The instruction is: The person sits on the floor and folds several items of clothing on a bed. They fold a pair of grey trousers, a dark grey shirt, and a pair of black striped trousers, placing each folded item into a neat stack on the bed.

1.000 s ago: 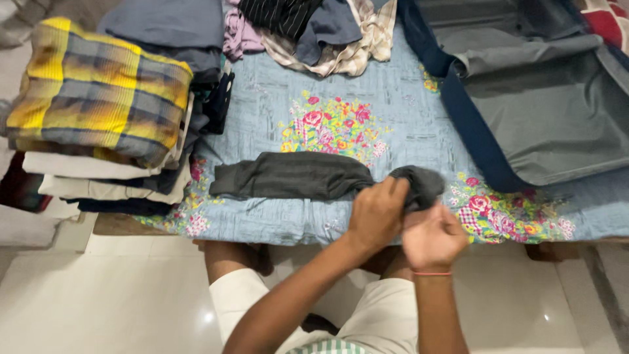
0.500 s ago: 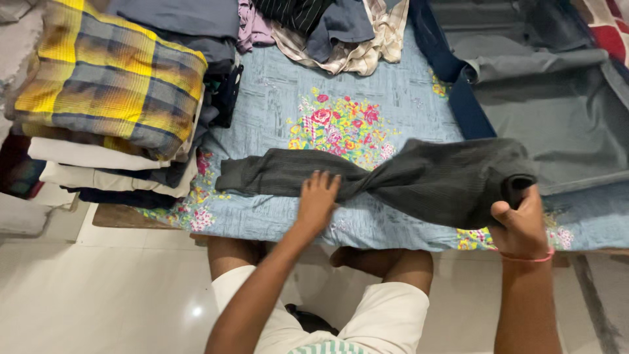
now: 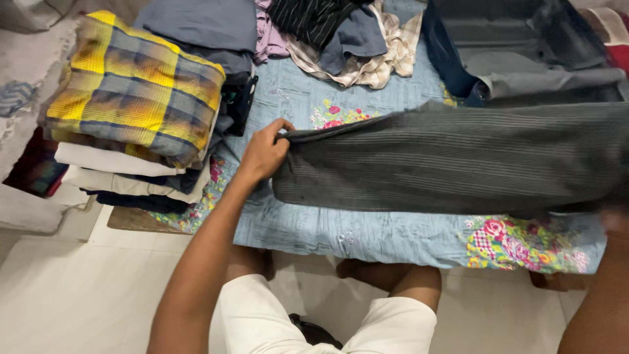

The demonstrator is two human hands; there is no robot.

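Person stands at the near edge of the bed (image 3: 367,229), white shorts (image 3: 327,321) and bare knees close against it. Bed is covered by a pale blue sheet with flower prints.

Left hand (image 3: 265,152) reaches over the near-left part of the bed. Its fingers (image 3: 280,128) are pinched shut on the left end of a dark grey striped garment (image 3: 452,160). The garment is stretched out wide, running from that hand across the near half of the bed to the right edge of view. Its lower edge lies just above the sheet near the near edge; whether it rests fully on the sheet or hangs slightly raised cannot be told.

Right hand: only the forearm (image 3: 599,295) shows at the near right corner, blurred. The hand itself sits at the frame edge by the garment's right end; the state of its fingers cannot be told.

Left edge of the bed: a tall stack of folded clothes (image 3: 131,144), a yellow and grey plaid piece on top, white and dark layers below.

Far edge, middle: a loose heap of clothes (image 3: 341,39), striped, checked and plain pieces mixed.

Far right corner: an open suitcase (image 3: 524,52), dark blue shell, grey lining, partly behind the stretched garment.
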